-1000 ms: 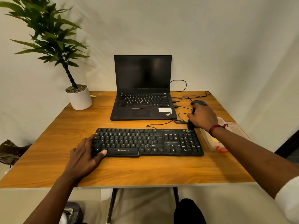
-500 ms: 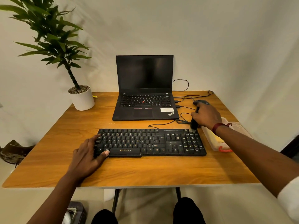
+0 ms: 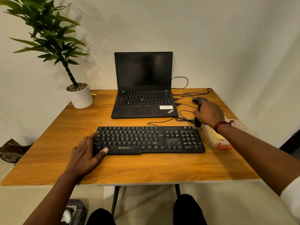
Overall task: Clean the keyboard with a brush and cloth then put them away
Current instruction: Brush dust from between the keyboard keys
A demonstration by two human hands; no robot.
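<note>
A black keyboard (image 3: pixel 149 140) lies flat across the near middle of a wooden table (image 3: pixel 146 169), its long side parallel to the front edge. At its far right corner a person's right hand (image 3: pixel 210 114) is curled round the dark handle of a small brush (image 3: pixel 197 122), held nearly upright with the bristle end down at the keyboard's back edge, above the number pad; whether the bristles touch the keys cannot be told. A dark red band (image 3: pixel 219 125) circles that wrist. The left hand (image 3: pixel 86 158) rests on the keyboard's left end, fingers laid flat and straight over the keys, thumb against the front edge beside the space bar, gripping nothing. Just beside the keyboard's right end sits a clear pouch (image 3: pixel 217 138) with a yellowish item inside and an orange-red loop at its near end; its contents are too blurred to name. Behind the keyboard stands an open black laptop (image 3: pixel 143 88) with a dark screen, and to its right a dark mouse (image 3: pixel 198 100) and loose black cables (image 3: pixel 183 118). A leafy plant (image 3: pixel 48 34) in a white pot (image 3: pixel 81 98) occupies the table's far left corner.
</note>
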